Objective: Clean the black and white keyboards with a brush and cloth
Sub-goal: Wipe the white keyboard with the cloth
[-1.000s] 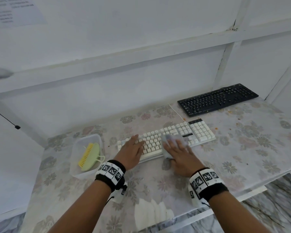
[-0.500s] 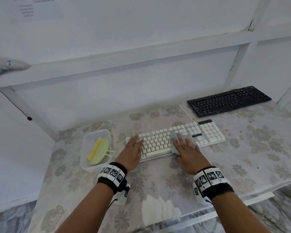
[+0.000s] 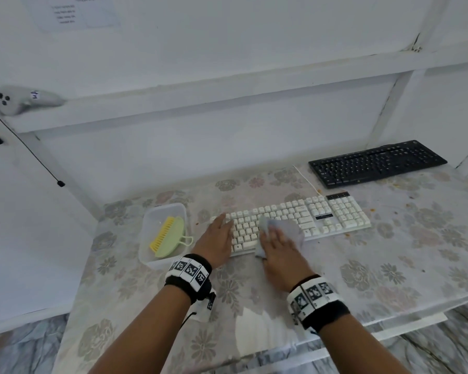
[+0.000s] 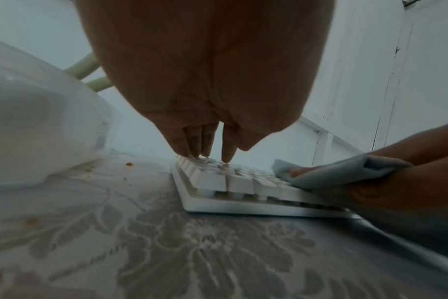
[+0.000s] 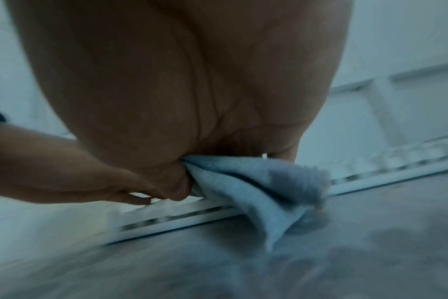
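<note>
The white keyboard [image 3: 322, 214] lies across the middle of the flowered table, and the black keyboard [image 3: 376, 163] sits behind it at the far right. My left hand [image 3: 219, 233] rests on the white keyboard's left end, its straight fingers [image 4: 205, 147] touching the keys. My right hand [image 3: 277, 245] holds a grey cloth [image 3: 292, 229] bunched under the palm and presses it on the keys left of centre; the thumb pinches the cloth [image 5: 263, 186]. A yellow and green brush [image 3: 168, 237] lies in a clear plastic tub [image 3: 149, 220] to the left.
Crumbs [image 3: 373, 210] dot the tablecloth right of the white keyboard. Its white cable [image 3: 305, 179] runs back toward the wall. A white controller [image 3: 19, 99] sits on the wall ledge at the far left, with a black cable [image 3: 25, 147] hanging below. The table's front edge [image 3: 389, 330] is near my wrists.
My right hand has slid the cloth leftward along the white keyboard, closer to my left hand. The left hand stays on the keyboard's left end.
</note>
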